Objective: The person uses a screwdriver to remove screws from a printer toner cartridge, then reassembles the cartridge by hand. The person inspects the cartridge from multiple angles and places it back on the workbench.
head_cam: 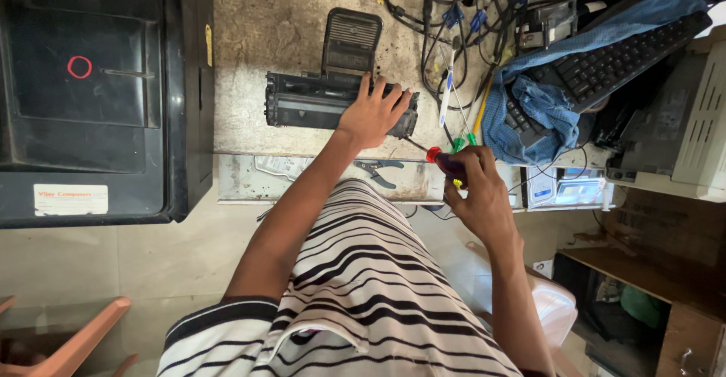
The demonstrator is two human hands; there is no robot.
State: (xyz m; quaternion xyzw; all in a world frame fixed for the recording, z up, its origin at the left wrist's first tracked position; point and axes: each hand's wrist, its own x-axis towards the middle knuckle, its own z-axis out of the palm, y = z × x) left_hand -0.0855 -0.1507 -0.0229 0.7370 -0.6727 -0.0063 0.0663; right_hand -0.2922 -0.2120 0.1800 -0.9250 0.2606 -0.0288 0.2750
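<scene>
A black-and-white striped shirt [363,294] is seen nearest. The right hand [476,192] is closed around a red-handled screwdriver [445,161]. The long black plastic toner cartridge [318,105], likely light, stiff and fragile, is pressed flat on the worn desk [265,21] by the left hand [372,112]; its ends seem the best hold.

head cam | looks straight down, close over workbench [265,21] edge | single view, no overlap

Left hand [372,114] rests on black toner cartridge [318,103]; right hand [475,192] grips red-handled screwdriver [441,158] beside it.
</scene>
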